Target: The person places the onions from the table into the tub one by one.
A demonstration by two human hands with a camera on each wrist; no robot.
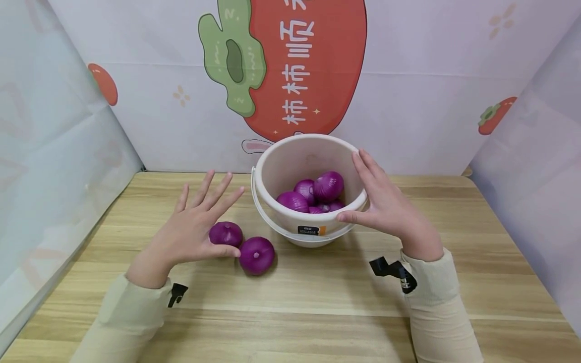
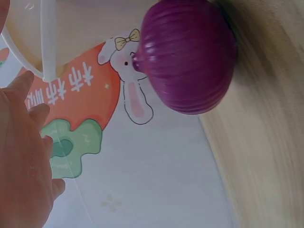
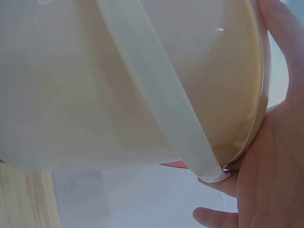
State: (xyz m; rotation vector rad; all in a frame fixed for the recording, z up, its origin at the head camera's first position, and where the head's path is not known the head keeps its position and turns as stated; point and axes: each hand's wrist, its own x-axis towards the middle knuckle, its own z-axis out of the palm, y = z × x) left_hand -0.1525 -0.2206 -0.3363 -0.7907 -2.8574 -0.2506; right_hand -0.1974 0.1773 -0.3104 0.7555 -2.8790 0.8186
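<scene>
A white bucket (image 1: 333,223) stands upright with several purple onions (image 1: 329,186) inside. My right hand (image 1: 390,206) is at the bucket's right side, thumb and fingers spread along the rim. In the right wrist view, that hand's palm (image 3: 266,166) lies against the rim by the end of the handle (image 3: 152,85). My left hand (image 1: 192,229), fingers spread and holding nothing, hovers left of the bucket. Below its thumb sits one onion (image 1: 256,256); a second onion (image 1: 226,234) is partly hidden behind the hand. One onion (image 2: 190,57) fills much of the left wrist view.
The wooden table (image 1: 317,312) carries everything. A white printed backdrop (image 1: 422,121) rises just behind the bucket, with pale side sheets (image 1: 50,151) at left and right. The bucket's handle hangs down across its front. Black straps (image 1: 395,272) are on the wrists.
</scene>
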